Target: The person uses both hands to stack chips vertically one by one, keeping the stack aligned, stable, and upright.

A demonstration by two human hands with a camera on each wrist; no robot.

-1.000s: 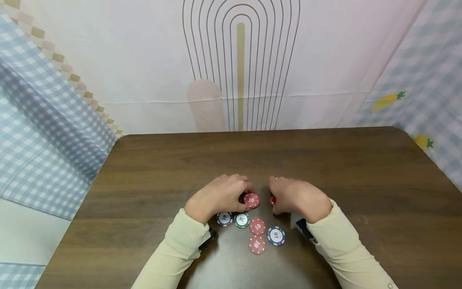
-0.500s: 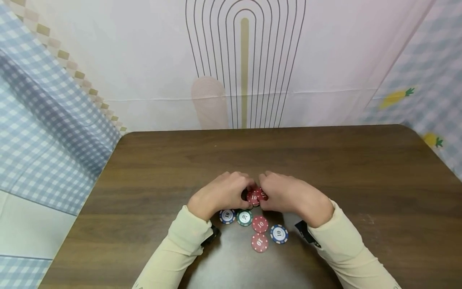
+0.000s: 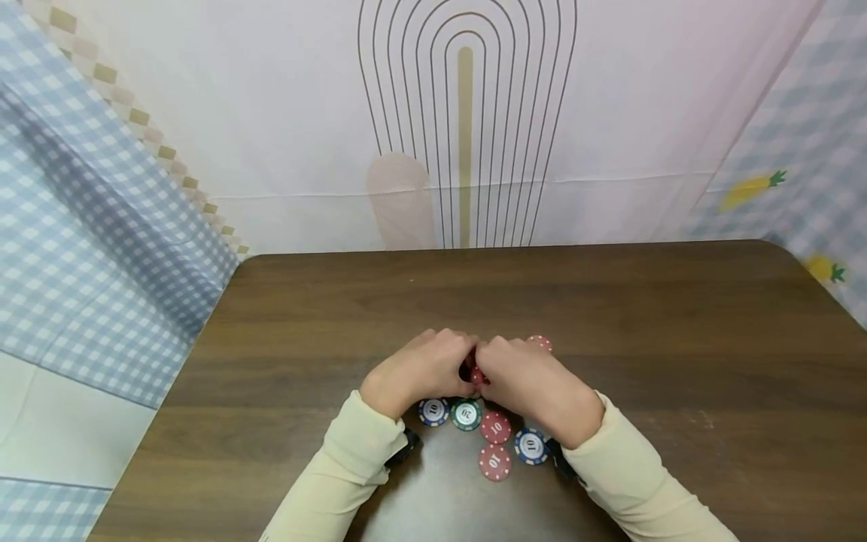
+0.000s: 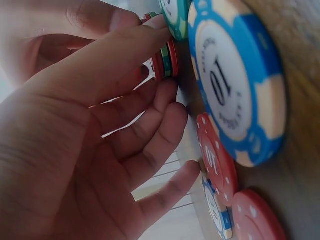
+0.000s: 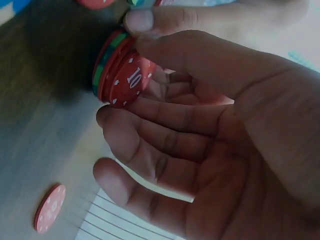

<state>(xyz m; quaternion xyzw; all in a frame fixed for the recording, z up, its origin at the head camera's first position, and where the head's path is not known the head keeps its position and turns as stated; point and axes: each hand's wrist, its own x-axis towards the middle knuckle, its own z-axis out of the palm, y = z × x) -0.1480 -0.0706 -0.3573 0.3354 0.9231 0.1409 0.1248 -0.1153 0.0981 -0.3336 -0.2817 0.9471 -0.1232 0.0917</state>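
Note:
In the head view, my left hand [image 3: 423, 369] and right hand [image 3: 531, 376] meet at the middle of the table. Thumb and fingers of the left hand hold the sides of a short stack of poker chips [image 4: 167, 62], red and green at the edges. At the top of that stack, my right hand pinches a red poker chip marked 10 [image 5: 132, 80]. The right wrist view shows it slightly tilted against the chips under it. From above, the hands hide most of the stack.
Nearer the body lie a blue chip [image 3: 433, 412], a green chip [image 3: 466, 414], two red chips, one the front red chip [image 3: 495, 462], and another blue chip [image 3: 530, 446]. A lone red chip [image 3: 540, 342] lies behind the right hand. Patterned cloth [image 3: 305, 135] hangs beyond the wooden table [image 3: 325, 301].
My right hand has moved left with a red poker chip, onto the stack in the left hand. The lone red chip behind it now shows. My left hand has kept its hold.

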